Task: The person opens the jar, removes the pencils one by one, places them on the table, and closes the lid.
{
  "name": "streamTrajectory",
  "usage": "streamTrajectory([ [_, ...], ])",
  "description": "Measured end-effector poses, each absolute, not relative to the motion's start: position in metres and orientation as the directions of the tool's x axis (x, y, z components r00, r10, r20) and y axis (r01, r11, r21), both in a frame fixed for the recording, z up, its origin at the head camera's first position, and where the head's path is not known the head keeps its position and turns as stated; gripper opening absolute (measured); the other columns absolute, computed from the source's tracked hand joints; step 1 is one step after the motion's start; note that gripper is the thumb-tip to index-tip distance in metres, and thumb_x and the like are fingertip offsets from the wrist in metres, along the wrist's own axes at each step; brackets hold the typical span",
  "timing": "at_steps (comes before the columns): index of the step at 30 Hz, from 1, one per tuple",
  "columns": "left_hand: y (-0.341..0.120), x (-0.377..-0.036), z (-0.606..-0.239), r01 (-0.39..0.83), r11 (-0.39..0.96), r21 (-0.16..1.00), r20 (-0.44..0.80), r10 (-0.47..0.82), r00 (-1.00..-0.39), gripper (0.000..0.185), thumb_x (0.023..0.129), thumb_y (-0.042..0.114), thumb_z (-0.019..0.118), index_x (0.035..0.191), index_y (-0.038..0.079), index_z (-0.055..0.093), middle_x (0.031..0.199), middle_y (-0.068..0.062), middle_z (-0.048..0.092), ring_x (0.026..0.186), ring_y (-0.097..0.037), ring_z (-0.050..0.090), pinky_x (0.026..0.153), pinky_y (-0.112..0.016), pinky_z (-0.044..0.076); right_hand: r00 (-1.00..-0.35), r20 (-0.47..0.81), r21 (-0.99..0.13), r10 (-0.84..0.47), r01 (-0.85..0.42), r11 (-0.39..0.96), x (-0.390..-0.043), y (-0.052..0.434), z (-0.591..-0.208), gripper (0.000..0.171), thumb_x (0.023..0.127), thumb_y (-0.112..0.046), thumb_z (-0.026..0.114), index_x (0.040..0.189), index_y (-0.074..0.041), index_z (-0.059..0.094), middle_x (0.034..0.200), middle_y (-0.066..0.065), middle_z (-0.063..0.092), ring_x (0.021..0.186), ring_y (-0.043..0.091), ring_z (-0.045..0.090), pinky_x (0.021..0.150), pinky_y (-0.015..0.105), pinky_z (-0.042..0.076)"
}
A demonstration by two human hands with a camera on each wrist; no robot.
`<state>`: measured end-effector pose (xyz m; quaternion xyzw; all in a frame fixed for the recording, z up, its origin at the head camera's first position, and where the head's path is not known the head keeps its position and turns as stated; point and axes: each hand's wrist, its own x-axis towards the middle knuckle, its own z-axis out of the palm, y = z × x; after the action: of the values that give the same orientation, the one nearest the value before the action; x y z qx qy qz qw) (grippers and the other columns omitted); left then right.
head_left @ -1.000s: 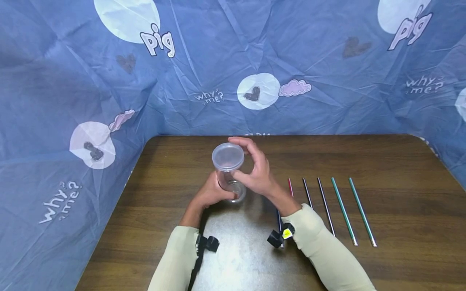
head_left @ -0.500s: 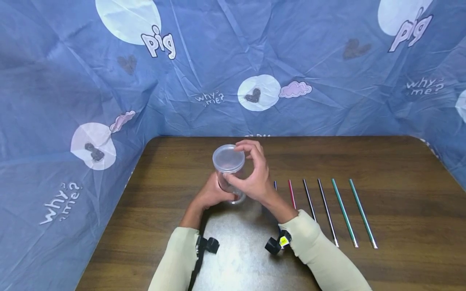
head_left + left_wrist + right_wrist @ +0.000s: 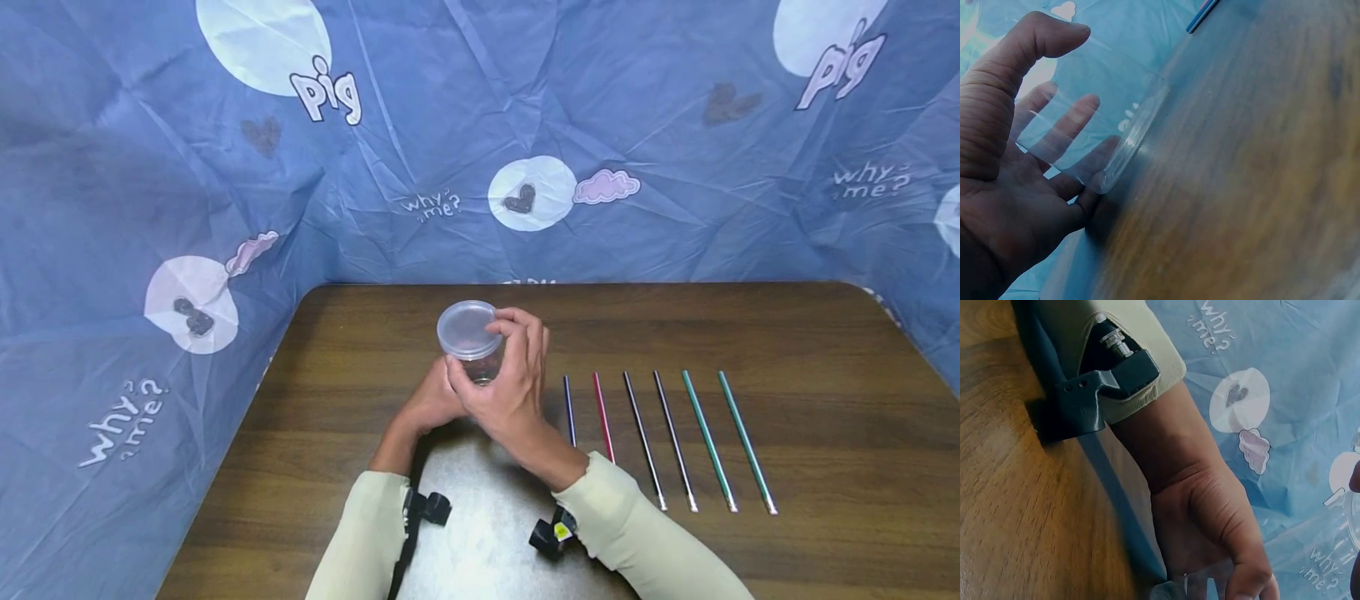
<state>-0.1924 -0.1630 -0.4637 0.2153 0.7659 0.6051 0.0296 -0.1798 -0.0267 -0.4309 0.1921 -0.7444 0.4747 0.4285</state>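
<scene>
While your left hand (image 3: 429, 402) wraps the lower wall of the jar (image 3: 474, 360) and steadies it upright on the tabletop (image 3: 750, 333), your right hand (image 3: 504, 385) curls its fingers about the lid (image 3: 468, 328). That lid sits flat on the rim, so the jar reads as closed; whether it is tight or loose cannot be told. To the right of your right hand lie six straws (image 3: 660, 437) in a row, untouched, none inside the jar.

L hand (image 3: 1004, 187) grips clear jar (image 3: 1094, 125) on table (image 3: 1247, 187).
</scene>
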Motion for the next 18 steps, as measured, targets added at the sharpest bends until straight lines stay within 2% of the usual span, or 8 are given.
streamTrajectory([
  [7, -0.163, -0.192, -0.462, 0.290, 0.163, 0.943, 0.213, 0.373, -0.903, 0.065, 0.069, -0.001, 0.071, 0.128, -0.016, 0.048, 0.119, -0.034, 0.059, 0.110, -0.046, 0.056, 0.099, -0.053, 0.045, -0.553, 0.823, -0.541, 0.131, -0.690, 0.481, -0.179, -0.027, -0.432, 0.052, 0.069, -0.032, 0.080, 0.103, -0.004, 0.053, 0.118, 0.018, 0.053, 0.106, 0.034, 0.049, 0.093, 0.045, 0.040],
  [11, -0.163, -0.193, -0.464, 0.272, 0.151, 0.950, 0.199, 0.377, -0.905, 0.065, 0.068, -0.004, 0.074, 0.127, -0.018, 0.049, 0.119, -0.035, 0.059, 0.109, -0.048, 0.056, 0.097, -0.041, 0.048, -0.535, 0.836, -0.525, 0.126, -0.709, 0.470, -0.181, -0.024, -0.431, 0.055, 0.069, -0.035, 0.080, 0.104, -0.003, 0.054, 0.117, 0.019, 0.053, 0.107, 0.035, 0.049, 0.093, 0.046, 0.040],
  [14, -0.166, -0.200, -0.480, 0.259, 0.138, 0.956, 0.193, 0.370, -0.909, 0.067, 0.064, -0.004, 0.078, 0.125, -0.013, 0.052, 0.114, -0.028, 0.063, 0.103, -0.035, 0.061, 0.091, -0.030, 0.049, -0.528, 0.845, -0.507, 0.082, -0.743, 0.437, -0.188, -0.017, -0.425, 0.057, 0.073, -0.040, 0.076, 0.108, -0.001, 0.055, 0.121, 0.020, 0.051, 0.114, 0.034, 0.048, 0.098, 0.047, 0.038],
  [18, -0.169, -0.209, -0.500, 0.248, 0.131, 0.960, 0.185, 0.367, -0.912, 0.069, 0.060, -0.005, 0.080, 0.124, -0.006, 0.054, 0.111, -0.017, 0.065, 0.098, -0.024, 0.062, 0.088, -0.029, 0.051, -0.561, 0.823, -0.518, -0.086, -0.805, 0.290, -0.207, -0.002, -0.410, 0.057, 0.076, -0.038, 0.071, 0.118, -0.001, 0.058, 0.130, 0.018, 0.050, 0.124, 0.031, 0.044, 0.105, 0.045, 0.034],
])
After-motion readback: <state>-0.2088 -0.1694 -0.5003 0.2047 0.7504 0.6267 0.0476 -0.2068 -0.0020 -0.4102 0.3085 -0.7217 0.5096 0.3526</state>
